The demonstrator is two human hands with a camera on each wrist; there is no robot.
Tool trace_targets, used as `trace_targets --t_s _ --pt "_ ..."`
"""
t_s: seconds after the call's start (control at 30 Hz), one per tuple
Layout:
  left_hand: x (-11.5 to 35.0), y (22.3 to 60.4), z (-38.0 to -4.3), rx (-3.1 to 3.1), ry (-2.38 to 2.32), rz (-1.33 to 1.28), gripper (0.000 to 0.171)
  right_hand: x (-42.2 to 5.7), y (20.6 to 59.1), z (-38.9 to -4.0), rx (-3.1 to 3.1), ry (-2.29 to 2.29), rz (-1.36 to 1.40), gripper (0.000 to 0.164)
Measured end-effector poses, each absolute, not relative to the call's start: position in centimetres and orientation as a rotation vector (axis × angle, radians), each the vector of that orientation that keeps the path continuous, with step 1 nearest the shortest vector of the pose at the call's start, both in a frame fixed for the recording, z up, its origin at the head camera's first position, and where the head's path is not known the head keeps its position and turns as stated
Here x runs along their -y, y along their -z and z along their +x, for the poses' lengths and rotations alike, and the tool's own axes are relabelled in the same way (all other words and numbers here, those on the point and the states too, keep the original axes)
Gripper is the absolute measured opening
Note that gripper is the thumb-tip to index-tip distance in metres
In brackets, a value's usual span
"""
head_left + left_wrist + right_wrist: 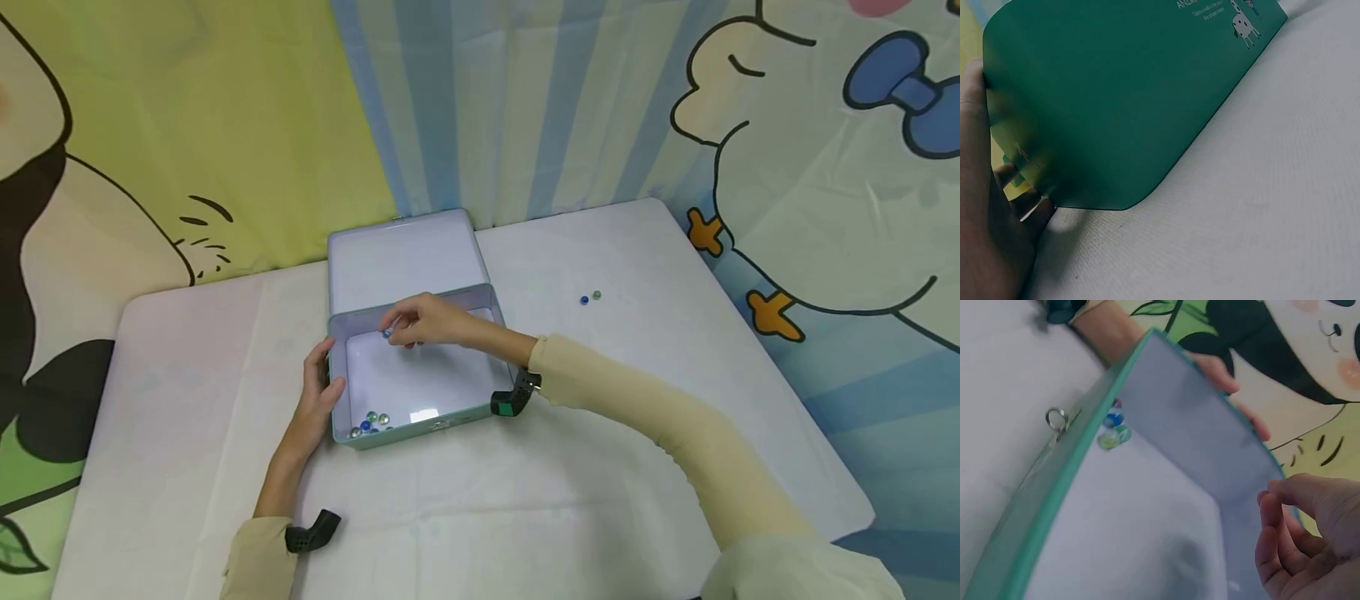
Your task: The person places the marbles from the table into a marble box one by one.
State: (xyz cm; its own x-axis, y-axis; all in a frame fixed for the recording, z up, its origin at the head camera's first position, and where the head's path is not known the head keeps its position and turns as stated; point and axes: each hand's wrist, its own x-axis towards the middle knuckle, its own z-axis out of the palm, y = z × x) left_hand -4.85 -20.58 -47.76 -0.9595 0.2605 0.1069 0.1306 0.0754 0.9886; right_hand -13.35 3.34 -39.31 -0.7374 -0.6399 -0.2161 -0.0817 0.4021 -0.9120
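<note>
A shallow green box (438,423) with a pale inside stands on the table, its lid (408,258) folded back. At its left wall, my left hand (309,408) grips the side, with thumb and fingers at the rim; the left wrist view shows the green outer face (1110,106) beside the curled fingers. Over the box's inside, my right hand (427,321) pinches a small blue marble (387,332) at its fingertips. The right wrist view shows those fingertips together, the marble hidden. Several glass marbles (372,417), blue, green and clear, lie in the near left corner.
A blue marble (584,300) and a green marble (597,294) lie on the white table (637,350), right of the box. A metal ring (1057,417) hangs on the box's front. Behind the table is a printed cloth (495,108).
</note>
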Motion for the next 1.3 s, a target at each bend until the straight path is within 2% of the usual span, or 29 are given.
trace_targets --t_s 0.43,0.67,0.93,1.13,1.3 --pt "21.0 47.0 -4.7 -2.258 -2.026 0.362 0.059 1.3 41.6 -15.2 -2.256 0.885 -0.863 0.019" --pt "20.8 47.2 -5.0 -2.219 -2.054 0.374 0.059 1.8 42.1 -15.5 -2.311 0.766 -0.854 0.015" --pt "20.8 47.3 -5.0 -2.236 -2.036 0.368 0.060 1.6 42.5 -15.7 -2.313 0.784 -0.846 0.020" --pt "20.7 47.8 -4.8 -2.242 -1.992 0.386 0.060 -0.5 39.3 -14.2 -2.333 0.747 -0.953 0.029" --pt "20.8 47.9 -4.6 -2.243 -1.991 0.419 0.061 -5.9 35.2 -10.0 -2.344 1.011 -1.066 0.027"
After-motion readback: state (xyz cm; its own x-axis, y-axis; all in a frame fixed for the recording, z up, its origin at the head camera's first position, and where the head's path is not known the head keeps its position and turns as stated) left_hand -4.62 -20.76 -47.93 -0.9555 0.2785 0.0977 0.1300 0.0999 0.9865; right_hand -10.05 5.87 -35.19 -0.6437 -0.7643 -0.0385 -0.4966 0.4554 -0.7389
